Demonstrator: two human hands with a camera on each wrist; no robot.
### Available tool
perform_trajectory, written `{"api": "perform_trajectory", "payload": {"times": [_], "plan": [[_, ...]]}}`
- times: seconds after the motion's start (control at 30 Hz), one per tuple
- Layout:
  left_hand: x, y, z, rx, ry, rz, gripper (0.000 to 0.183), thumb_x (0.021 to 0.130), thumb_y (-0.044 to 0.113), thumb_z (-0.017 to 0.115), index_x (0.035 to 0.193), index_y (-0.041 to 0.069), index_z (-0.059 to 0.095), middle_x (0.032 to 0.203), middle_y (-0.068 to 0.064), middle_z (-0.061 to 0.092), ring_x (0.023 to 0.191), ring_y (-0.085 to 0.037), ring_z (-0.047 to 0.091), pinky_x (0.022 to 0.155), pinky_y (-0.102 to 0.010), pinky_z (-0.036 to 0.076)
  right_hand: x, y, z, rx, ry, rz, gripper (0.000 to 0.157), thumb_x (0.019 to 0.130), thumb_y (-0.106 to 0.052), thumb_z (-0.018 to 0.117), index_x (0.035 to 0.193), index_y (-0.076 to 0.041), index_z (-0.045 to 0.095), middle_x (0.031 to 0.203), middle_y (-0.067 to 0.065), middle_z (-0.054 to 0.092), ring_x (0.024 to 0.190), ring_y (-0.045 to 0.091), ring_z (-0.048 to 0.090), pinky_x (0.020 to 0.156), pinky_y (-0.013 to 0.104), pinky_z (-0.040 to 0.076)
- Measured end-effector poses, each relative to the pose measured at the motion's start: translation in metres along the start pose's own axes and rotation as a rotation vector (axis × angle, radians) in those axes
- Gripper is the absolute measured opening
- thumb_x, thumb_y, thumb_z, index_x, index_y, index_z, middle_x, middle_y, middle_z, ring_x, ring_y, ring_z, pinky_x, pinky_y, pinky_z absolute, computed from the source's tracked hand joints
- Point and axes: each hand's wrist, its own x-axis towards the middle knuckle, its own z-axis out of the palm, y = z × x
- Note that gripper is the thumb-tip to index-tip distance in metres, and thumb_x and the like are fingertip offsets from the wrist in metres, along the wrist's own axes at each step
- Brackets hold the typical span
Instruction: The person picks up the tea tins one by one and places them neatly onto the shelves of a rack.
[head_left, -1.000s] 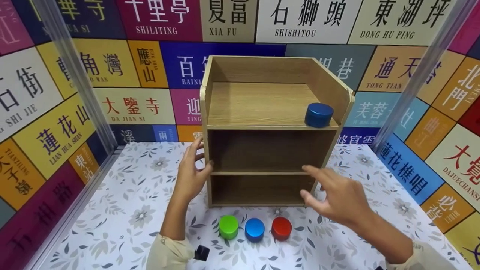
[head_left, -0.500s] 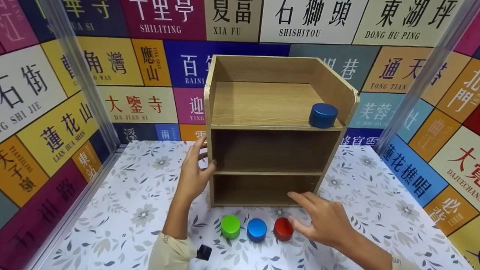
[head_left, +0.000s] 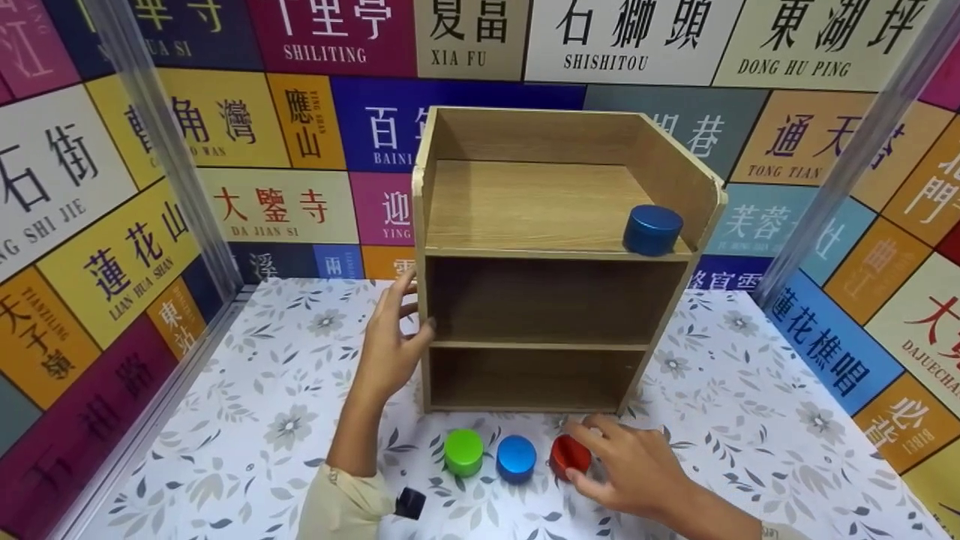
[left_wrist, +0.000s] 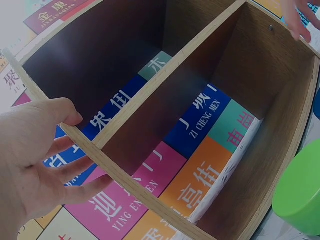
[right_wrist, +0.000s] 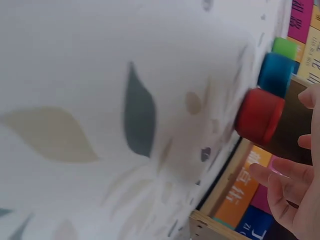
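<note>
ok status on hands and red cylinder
Left hand gripping wooden shelf. Right hand at red cylinder, no firm grip visible. Light-blue cylinder beside it, nothing visibly blocking.

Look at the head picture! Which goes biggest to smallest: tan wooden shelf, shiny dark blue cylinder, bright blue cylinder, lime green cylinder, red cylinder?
1. Tan wooden shelf
2. Shiny dark blue cylinder
3. Lime green cylinder, bright blue cylinder and red cylinder: too alike to rank, and the red is partly hidden.

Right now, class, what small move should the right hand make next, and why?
Probably the right hand should close its fingers on the red cylinder: they look spread around it but not yet gripping, while the left hand holds the wooden shelf.
</note>
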Motion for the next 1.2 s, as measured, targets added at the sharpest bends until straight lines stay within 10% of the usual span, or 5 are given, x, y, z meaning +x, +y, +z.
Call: {"api": "perform_trajectory", "payload": {"times": [1.2], "plan": [[0.0,-0.001,0.0,0.0,0.006,-0.012,0.081,0.091,0.001,0.066,0.156,0.04,0.038,0.145,-0.007,0.051,0.124,-0.034,0.063,0.082,-0.044,0.065,-0.003,-0.003,0.02,0.041,-0.189,0.015,0.056,0.086,-0.062,0.069,0.135,-0.036,0.063,0.108,-0.005,0.068,0.075,0.01,0.061,0.055,0.026,0.047]]}}
